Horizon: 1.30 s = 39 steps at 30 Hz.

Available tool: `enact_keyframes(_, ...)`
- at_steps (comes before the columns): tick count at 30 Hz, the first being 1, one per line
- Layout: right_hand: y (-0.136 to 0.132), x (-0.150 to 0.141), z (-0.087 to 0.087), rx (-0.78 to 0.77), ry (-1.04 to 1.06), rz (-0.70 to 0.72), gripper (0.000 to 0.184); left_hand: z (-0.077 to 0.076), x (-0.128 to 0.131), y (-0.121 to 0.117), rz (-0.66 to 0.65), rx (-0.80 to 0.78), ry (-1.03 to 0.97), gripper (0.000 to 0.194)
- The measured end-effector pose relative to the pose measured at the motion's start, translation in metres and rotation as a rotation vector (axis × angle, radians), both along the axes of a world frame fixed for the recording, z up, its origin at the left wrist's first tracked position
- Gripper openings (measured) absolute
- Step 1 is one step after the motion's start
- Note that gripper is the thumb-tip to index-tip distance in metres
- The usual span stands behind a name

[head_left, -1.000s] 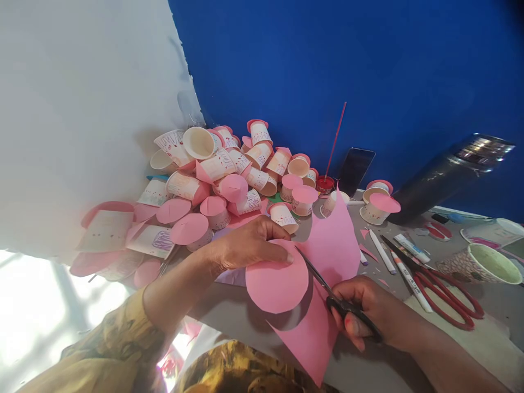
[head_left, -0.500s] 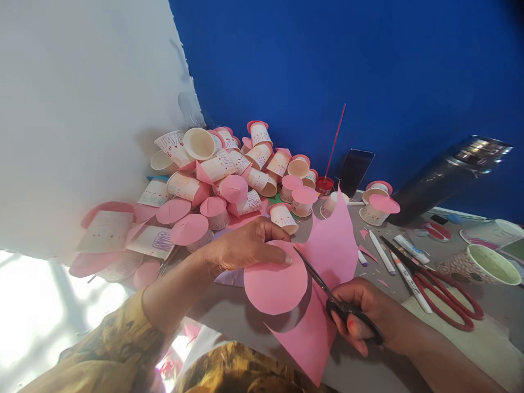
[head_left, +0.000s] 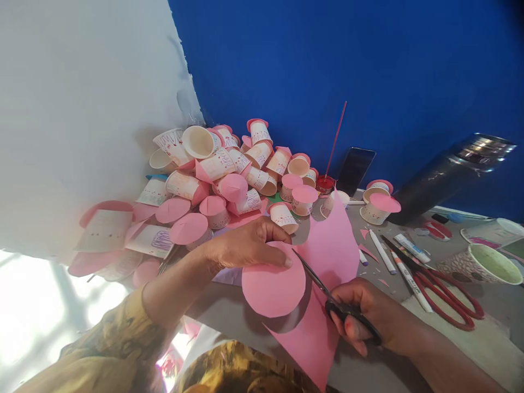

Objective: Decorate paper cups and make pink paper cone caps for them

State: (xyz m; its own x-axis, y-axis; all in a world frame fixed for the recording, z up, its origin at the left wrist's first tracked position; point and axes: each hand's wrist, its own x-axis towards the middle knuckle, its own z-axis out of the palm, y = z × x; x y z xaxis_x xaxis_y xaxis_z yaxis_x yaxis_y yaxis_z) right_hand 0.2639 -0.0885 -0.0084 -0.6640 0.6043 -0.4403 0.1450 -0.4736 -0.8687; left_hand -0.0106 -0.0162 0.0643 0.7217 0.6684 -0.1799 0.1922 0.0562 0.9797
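Pinched between thumb and fingers of my left hand (head_left: 254,245) is a round piece of pink paper (head_left: 273,292), its edge cut into a near circle. My right hand (head_left: 364,311) is closed round the handles of dark-handled scissors (head_left: 315,277). The blades point up and left, with their tips at the circle's upper right edge, just beside my left thumb. A larger pink paper offcut (head_left: 333,245) with curved cut-outs lies behind and below the blades. Whether it still joins the circle near the tips is hidden by my fingers.
Many decorated paper cups (head_left: 219,164) with pink discs are heaped at the back left. On the right lie large red-handled scissors (head_left: 450,295), white markers (head_left: 381,251), a patterned cup (head_left: 478,265) and a black flask (head_left: 446,177). A phone (head_left: 356,169) leans on the blue wall.
Almost nothing differs. The pink circle has shifted very slightly left and down in my left hand, while the scissors stay at its edge.
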Motion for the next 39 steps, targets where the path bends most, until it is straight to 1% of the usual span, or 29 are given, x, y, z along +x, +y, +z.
enact_keyframes(4, 0.000, -0.001, 0.000, 0.030, 0.011, -0.007, 0.064, -0.003, -0.003, -0.002, 0.057, -0.031, -0.026, 0.041)
enact_keyframes(7, 0.000, -0.001, 0.000, 0.044, 0.008, -0.027, 0.069, -0.010, -0.008, -0.007, 0.185, -0.124, -0.079, 0.034)
enact_keyframes(9, 0.000, -0.001, -0.001, 0.037, -0.002, -0.038, 0.070, -0.016, -0.009, -0.013, 0.303, -0.173, -0.127, 0.034)
enact_keyframes(12, 0.000, -0.002, -0.002, 0.025, -0.023, -0.040, 0.073, -0.023, -0.007, -0.025, 0.459, -0.205, -0.184, 0.035)
enact_keyframes(16, 0.001, -0.006, 0.000, 0.057, -0.023, -0.050, 0.076, -0.033, 0.002, -0.039, 0.574, -0.217, -0.206, 0.039)
enact_keyframes(19, 0.001, -0.008, -0.001, 0.076, -0.014, -0.047, 0.076, -0.039, 0.009, -0.043, 0.643, -0.203, -0.214, 0.039)
enact_keyframes(22, 0.000, -0.008, -0.001, 0.068, -0.022, -0.037, 0.075, -0.039, 0.011, -0.042, 0.655, -0.191, -0.187, 0.038)
enact_keyframes(25, 0.000, -0.007, 0.001, 0.051, -0.044, -0.030, 0.074, -0.033, 0.010, -0.039, 0.634, -0.185, -0.121, 0.036)
enact_keyframes(28, 0.000, -0.007, 0.005, 0.043, -0.075, -0.030, 0.072, -0.027, 0.009, -0.036, 0.589, -0.197, -0.051, 0.036)
enact_keyframes(30, 0.001, -0.007, 0.009, 0.050, -0.088, -0.019, 0.070, -0.025, 0.008, -0.033, 0.557, -0.211, -0.044, 0.036)
enact_keyframes(34, 0.001, -0.007, 0.013, 0.071, -0.093, -0.019, 0.069, -0.025, 0.007, -0.030, 0.531, -0.198, -0.045, 0.034)
enact_keyframes(39, 0.000, -0.007, 0.012, 0.068, -0.066, -0.028, 0.072, -0.024, 0.005, -0.027, 0.498, -0.158, 0.007, 0.033)
